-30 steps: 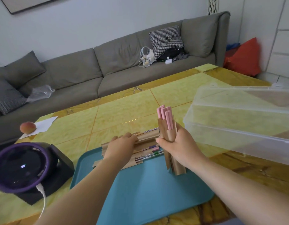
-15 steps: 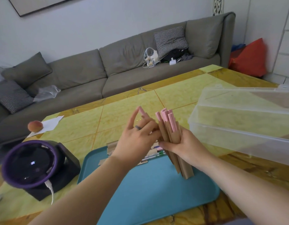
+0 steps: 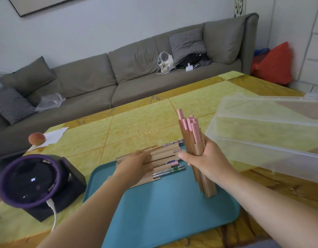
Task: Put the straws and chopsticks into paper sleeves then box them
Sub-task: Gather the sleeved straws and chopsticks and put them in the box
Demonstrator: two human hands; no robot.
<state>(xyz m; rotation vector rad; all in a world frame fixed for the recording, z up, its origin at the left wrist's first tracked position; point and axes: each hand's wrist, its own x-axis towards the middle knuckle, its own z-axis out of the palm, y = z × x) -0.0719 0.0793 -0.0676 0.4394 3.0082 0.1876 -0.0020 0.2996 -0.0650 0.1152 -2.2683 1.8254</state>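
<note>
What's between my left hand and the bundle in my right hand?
Head view, between left hand and bundle: ends of the paper sleeves piled on the blue tray, with a pink straw tip and chopsticks poking out.

Sleeved straws [image 3: 191, 140], pink tips out of brown paper, bunched upright above the tray's [image 3: 163, 215] right side. Flat at its far edge, paper sleeves [image 3: 165, 151] and chopsticks [image 3: 169, 171]. Clear box [image 3: 262, 145] beyond the right edge.

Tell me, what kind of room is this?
Probably a home living room: a long grey sofa with a checked cushion stands behind the yellow table, and a picture frame hangs on the wall.
</note>
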